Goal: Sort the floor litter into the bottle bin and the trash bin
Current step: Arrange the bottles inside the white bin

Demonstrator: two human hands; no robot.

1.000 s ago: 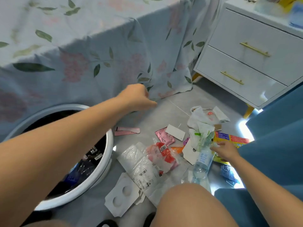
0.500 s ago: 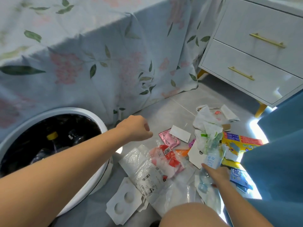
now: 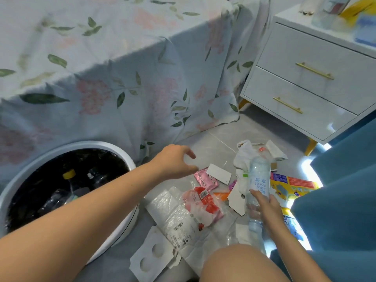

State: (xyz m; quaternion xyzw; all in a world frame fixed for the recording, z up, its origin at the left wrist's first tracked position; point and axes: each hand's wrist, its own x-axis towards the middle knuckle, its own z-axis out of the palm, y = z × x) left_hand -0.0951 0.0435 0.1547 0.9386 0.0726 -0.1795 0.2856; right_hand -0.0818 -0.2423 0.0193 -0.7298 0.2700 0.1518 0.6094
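Note:
My right hand (image 3: 264,208) grips a clear plastic bottle (image 3: 258,176) with a blue-printed label, lifted above the litter with its base pointing away from me. My left hand (image 3: 175,160) hovers over the grey floor with loosely curled fingers and holds nothing. Just right of it lie a pink wrapper (image 3: 204,180) and a white card (image 3: 218,173). A round white bin (image 3: 126,224) lined with a black bag stands at the left, with several bottles inside, one yellow-capped. No second bin is in view.
Clear plastic bags (image 3: 179,216), a red-and-white wrapper (image 3: 203,200), white cardboard with two holes (image 3: 151,259), a white bag (image 3: 243,157) and a yellow package (image 3: 293,185) litter the floor. A floral cloth (image 3: 122,78) hangs behind. A white drawer unit (image 3: 305,82) stands right, blue upholstery (image 3: 345,190) beside me.
My right hand has taken hold of the bottle and lifted it off the litter pile. My left hand drew back from near the cloth toward the litter and its fingers loosened.

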